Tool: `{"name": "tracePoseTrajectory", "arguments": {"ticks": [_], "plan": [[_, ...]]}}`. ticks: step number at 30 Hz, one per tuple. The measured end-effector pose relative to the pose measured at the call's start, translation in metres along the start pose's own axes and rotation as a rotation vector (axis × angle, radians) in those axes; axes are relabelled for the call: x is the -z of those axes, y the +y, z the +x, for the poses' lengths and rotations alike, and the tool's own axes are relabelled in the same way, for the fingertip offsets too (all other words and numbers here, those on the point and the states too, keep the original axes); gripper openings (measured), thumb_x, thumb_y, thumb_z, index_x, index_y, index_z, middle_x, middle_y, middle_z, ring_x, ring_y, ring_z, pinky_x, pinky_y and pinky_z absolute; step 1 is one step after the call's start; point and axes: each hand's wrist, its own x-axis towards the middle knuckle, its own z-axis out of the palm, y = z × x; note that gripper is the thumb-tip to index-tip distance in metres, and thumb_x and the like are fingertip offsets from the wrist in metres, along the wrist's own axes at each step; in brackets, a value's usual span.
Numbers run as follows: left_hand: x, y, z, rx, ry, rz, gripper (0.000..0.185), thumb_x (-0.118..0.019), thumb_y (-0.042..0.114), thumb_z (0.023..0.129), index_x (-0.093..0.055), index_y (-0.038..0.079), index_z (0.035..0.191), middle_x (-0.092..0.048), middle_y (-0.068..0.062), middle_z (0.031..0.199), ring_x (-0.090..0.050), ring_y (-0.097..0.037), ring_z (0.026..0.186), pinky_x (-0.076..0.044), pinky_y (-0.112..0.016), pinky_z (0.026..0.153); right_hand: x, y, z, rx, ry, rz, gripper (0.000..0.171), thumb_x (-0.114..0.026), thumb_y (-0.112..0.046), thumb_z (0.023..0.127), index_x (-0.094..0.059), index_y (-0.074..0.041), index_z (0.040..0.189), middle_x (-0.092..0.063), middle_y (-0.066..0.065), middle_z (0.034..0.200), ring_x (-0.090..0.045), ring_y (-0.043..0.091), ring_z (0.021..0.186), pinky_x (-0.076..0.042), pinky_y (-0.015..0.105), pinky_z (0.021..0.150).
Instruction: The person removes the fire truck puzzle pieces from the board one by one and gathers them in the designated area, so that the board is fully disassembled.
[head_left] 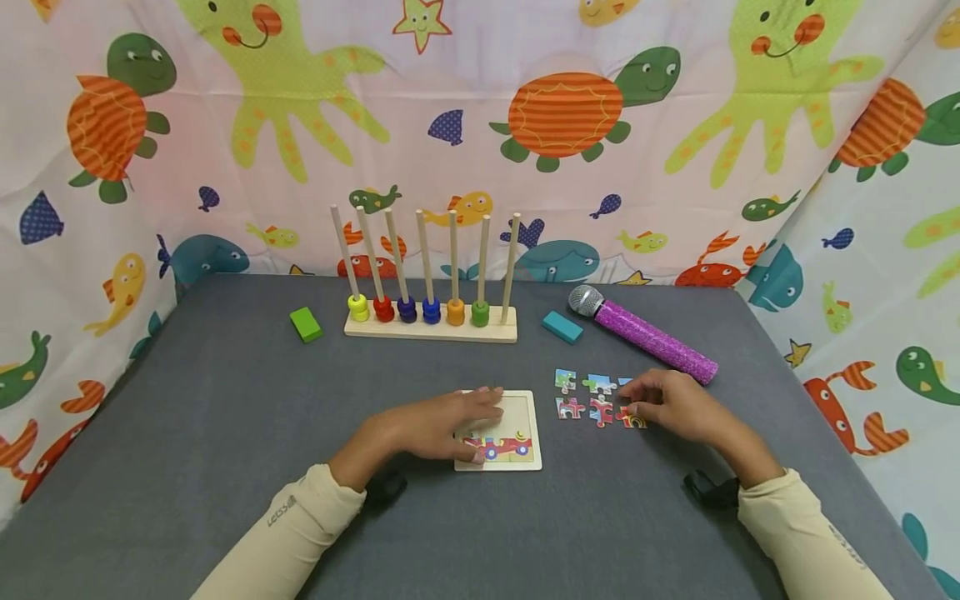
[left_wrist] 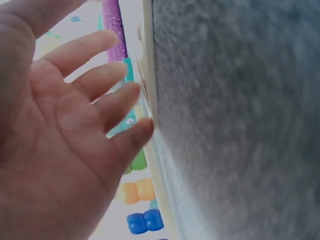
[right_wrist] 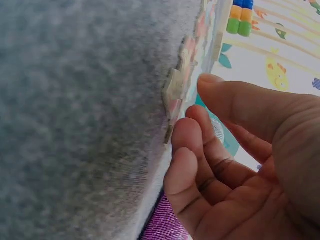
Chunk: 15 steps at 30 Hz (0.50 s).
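Left hand (head_left: 438, 422): loose grip, holding nothing, flat over the puzzle board (head_left: 519, 408), maybe keeping it still.
Right hand (head_left: 682, 406): fingers bent, thumb apart, no piece seen in its grip.
Loose pieces (head_left: 569, 408): lay spread out right of the board, probably for easy seeing.
Far edge: microphone (head_left: 652, 337) sat near.
Room: desk (head_left: 555, 533) stretched nearer.

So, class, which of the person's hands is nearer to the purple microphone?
Right. The right hand is just this side of the microphone, at the loose pieces; the left hand is farther off, at the puzzle board.
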Motion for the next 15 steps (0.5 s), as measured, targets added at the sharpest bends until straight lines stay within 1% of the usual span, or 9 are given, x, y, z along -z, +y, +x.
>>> {"name": "tracePoseTrajectory", "arguments": {"ticks": [2, 3, 9, 12, 15], "plan": [[0.001, 0.000, -0.001, 0.014, 0.019, 0.007, 0.067, -0.072, 0.027, 0.090, -0.043, 0.009, 0.147, -0.020, -0.005, 0.160, -0.011, -0.020, 0.147, -0.016, -0.043, 0.116, 0.000, -0.003, 0.001, -0.002, 0.018, 0.001, 0.017, -0.072, -0.004, 0.087, -0.073, -0.004, 0.104, -0.062, -0.002, 0.083, -0.053, 0.012, 0.071, -0.046, 0.026, 0.058], [0.002, 0.001, -0.002, 0.029, 0.019, 0.015, 0.069, -0.073, 0.027, 0.089, -0.043, 0.009, 0.148, -0.019, -0.004, 0.160, -0.011, -0.020, 0.147, -0.016, -0.042, 0.116, 0.001, -0.005, 0.001, -0.006, 0.022, 0.001, 0.018, -0.072, -0.004, 0.087, -0.073, -0.004, 0.105, -0.062, -0.002, 0.084, -0.054, 0.013, 0.071, -0.046, 0.026, 0.059], [0.010, 0.005, -0.009, 0.141, -0.032, 0.093, 0.091, -0.080, 0.034, 0.081, -0.031, 0.006, 0.152, -0.015, -0.006, 0.161, -0.009, -0.021, 0.147, -0.010, -0.043, 0.117, -0.004, -0.021, 0.007, 0.035, 0.016, 0.003, 0.018, -0.070, -0.004, 0.088, -0.072, -0.003, 0.106, -0.065, -0.003, 0.086, -0.057, 0.014, 0.074, -0.049, 0.027, 0.060], [0.011, 0.006, -0.010, 0.172, -0.047, 0.123, 0.095, -0.080, 0.037, 0.081, -0.027, 0.007, 0.154, -0.014, -0.005, 0.162, -0.009, -0.019, 0.147, -0.008, -0.043, 0.117, -0.009, -0.032, 0.012, 0.052, -0.004, 0.032, 0.017, -0.069, -0.004, 0.089, -0.072, -0.002, 0.106, -0.066, -0.002, 0.082, -0.057, 0.013, 0.069, -0.049, 0.027, 0.057], [0.011, 0.006, -0.010, 0.184, -0.056, 0.129, 0.095, -0.079, 0.038, 0.081, -0.026, 0.008, 0.154, -0.013, -0.004, 0.162, -0.009, -0.018, 0.147, -0.007, -0.042, 0.117, -0.016, -0.044, 0.017, 0.067, -0.033, 0.069, 0.015, -0.068, -0.003, 0.090, -0.072, -0.001, 0.105, -0.066, -0.001, 0.076, -0.057, 0.012, 0.064, -0.048, 0.026, 0.054]]}}
